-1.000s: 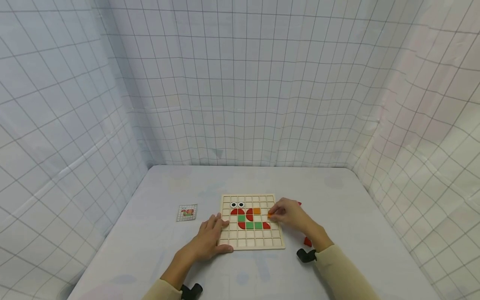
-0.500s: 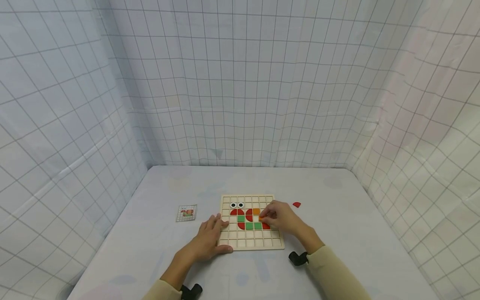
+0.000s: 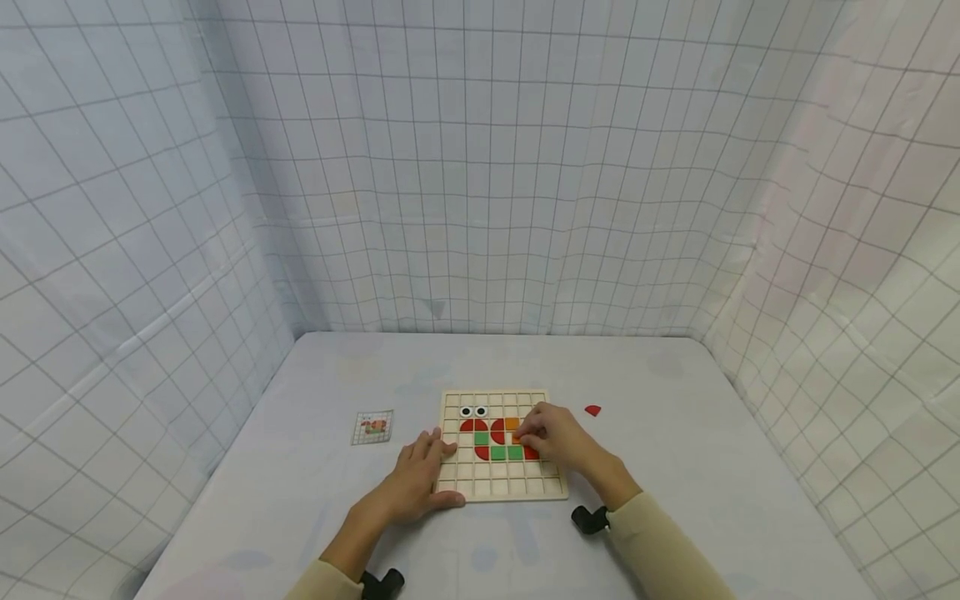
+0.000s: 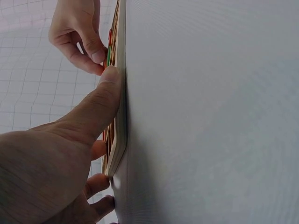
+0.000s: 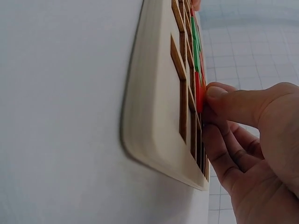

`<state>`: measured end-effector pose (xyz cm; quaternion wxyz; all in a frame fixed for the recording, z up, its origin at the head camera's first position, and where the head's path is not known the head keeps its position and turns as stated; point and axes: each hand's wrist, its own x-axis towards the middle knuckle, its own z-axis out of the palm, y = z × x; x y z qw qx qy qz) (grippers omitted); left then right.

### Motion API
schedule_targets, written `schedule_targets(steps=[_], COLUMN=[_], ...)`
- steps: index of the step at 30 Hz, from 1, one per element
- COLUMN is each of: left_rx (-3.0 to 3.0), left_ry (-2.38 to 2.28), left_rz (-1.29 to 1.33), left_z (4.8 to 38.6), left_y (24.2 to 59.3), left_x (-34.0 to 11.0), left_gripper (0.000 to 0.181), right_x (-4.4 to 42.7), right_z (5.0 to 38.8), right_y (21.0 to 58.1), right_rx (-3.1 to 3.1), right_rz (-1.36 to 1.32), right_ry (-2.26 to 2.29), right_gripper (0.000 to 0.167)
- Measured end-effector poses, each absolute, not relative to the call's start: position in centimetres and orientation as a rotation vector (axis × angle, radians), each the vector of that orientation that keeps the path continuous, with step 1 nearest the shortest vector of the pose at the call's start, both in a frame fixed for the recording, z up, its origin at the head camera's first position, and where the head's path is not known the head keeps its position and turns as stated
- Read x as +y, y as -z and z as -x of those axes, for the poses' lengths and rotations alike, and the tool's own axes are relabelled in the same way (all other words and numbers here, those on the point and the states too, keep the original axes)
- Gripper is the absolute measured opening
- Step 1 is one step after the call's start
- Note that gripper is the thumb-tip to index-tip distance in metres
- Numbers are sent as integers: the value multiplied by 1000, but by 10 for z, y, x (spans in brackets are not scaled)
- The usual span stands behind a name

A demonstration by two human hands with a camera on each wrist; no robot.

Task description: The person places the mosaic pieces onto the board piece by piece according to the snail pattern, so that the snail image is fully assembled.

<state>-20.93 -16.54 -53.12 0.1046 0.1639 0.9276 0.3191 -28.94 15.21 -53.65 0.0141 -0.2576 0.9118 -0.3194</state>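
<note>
A pale wooden grid board (image 3: 483,485) lies flat on the table, bearing green squares (image 3: 498,452), red rounded tiles (image 3: 482,453), an orange square (image 3: 512,423) and two eye discs (image 3: 474,412). My left hand (image 3: 420,475) rests against the board's left side, fingers spread and fairly straight; its thumb (image 4: 96,105) touches the near edge. Thumb and forefinger of my right hand (image 3: 558,433) pinch an orange tile (image 3: 516,438) at a cell just below the orange square. That tile is mostly covered by the fingers. A red tile (image 5: 199,93) sits just below them.
A small gridded picture card (image 3: 372,427) with a coloured figure lies left of the board. One loose red quarter-circle tile (image 3: 593,410) lies right of it. White gridded curtains (image 3: 480,167) surround the table's back and sides.
My right hand has moved left over the board with the orange tile, from its right side to the cell below the orange square. My left hand has stayed in place.
</note>
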Motion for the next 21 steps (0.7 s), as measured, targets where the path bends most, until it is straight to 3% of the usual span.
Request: schedule_targets(steps=[21], left_rx=[2746], left_ry=[-924], left_rz=[-493], left_z=[211], left_y=[534], left_x=[-168], left_gripper=[88], right_x=[140], right_z=[293], right_y=[540], right_rx=[2819], right_rz=[704], right_ry=[1033], right_gripper=[9])
